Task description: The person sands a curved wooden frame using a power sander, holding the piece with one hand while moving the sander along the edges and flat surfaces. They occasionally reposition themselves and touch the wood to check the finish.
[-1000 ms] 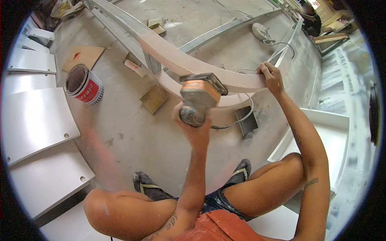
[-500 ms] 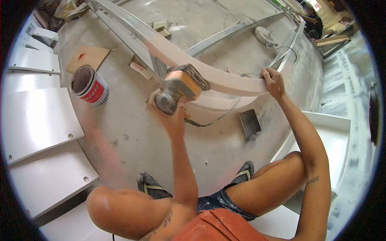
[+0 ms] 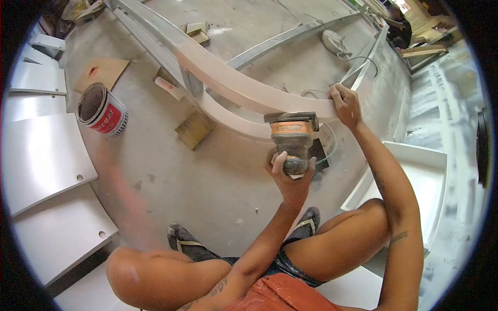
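Observation:
An orange and black power sander (image 3: 293,136) is in my left hand (image 3: 289,179), with fingers wrapped round its dark rear body. Its flat pad touches the outer side of a curved, pinkish-white frame rail (image 3: 238,88), near the rail's right end. My right hand (image 3: 345,106) is closed on that right end. Below and behind runs a second curved rail (image 3: 228,118) of the same frame. The sander partly hides a dark block (image 3: 320,155) on the floor.
On the left stand an open paint can (image 3: 106,115), brown sandpaper (image 3: 102,72) and white curved panels (image 3: 46,155). A tan block (image 3: 194,129) lies mid-floor. A white tray-like piece (image 3: 441,176) is at right. Another person (image 3: 398,28) is at the far upper right.
My left hand has moved the sander right along the rail, from its middle to near its right end. The tan block is now uncovered. My right hand still grips the rail's end.

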{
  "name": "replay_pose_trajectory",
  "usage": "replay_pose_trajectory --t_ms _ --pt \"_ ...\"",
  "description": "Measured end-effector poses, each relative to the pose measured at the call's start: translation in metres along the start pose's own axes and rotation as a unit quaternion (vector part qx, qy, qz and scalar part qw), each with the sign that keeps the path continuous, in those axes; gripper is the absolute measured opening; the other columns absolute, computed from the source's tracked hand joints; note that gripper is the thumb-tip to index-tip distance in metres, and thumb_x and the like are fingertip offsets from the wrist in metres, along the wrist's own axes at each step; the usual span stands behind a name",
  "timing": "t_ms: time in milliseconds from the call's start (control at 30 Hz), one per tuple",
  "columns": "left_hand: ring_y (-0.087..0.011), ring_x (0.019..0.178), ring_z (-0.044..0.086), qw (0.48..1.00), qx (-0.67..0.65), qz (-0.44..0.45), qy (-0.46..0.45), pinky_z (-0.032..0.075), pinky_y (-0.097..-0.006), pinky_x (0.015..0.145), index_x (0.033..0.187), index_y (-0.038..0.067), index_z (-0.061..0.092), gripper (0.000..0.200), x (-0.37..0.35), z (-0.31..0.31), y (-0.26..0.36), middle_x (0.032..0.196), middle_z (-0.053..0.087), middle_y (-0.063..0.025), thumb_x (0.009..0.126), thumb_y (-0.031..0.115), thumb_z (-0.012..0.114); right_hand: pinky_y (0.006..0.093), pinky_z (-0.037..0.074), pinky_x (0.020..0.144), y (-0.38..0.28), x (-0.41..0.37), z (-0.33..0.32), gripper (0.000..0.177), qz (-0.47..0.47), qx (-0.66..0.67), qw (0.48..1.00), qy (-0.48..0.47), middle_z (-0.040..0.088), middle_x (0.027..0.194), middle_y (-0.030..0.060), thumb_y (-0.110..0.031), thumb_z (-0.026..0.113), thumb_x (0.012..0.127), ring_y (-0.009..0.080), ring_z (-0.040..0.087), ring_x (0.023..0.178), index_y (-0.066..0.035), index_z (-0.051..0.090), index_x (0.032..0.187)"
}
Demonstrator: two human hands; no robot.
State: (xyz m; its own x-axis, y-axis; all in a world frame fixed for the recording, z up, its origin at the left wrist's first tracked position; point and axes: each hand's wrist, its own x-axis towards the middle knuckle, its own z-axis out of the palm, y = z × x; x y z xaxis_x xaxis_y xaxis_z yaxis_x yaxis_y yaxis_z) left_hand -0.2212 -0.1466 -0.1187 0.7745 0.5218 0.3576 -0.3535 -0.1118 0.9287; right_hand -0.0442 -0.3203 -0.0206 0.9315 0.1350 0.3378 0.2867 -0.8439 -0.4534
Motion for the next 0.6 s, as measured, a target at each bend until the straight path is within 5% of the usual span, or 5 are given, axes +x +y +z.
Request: replay_pose_trajectory --t_ms 533,600 --pt "-0.0295 0.122 0.048 0.997 0.002 -0.044 0.06 0.041 -0.0443 0.108 0.141 0.011 0.038 0.083 0.067 -0.052 -0.025 0.132 0.043 -0.0151 0.075 0.007 0.087 0.0446 0.047 0.066 -0.003 0.001 0.0 0.032 0.015 -0.002 1.0 -0.003 0.061 0.072 0.0252 -0.022 0.055 0.1 0.0367 0.062 0.064 0.003 0.063 0.082" --pt "-0.026 0.122 0.046 0.991 -0.047 -0.113 0.061 0.042 -0.0421 0.107 0.143 0.01 0.038 0.081 0.083 -0.064 -0.025 0.132 0.042 -0.0132 0.077 0.007 0.085 0.0446 0.047 0.066 -0.005 -0.001 -0.003 0.033 0.016 -0.008 1.0 -0.005 0.061 0.072 0.025 -0.022 0.055 0.101 0.0367 0.062 0.064 0.003 0.063 0.081"
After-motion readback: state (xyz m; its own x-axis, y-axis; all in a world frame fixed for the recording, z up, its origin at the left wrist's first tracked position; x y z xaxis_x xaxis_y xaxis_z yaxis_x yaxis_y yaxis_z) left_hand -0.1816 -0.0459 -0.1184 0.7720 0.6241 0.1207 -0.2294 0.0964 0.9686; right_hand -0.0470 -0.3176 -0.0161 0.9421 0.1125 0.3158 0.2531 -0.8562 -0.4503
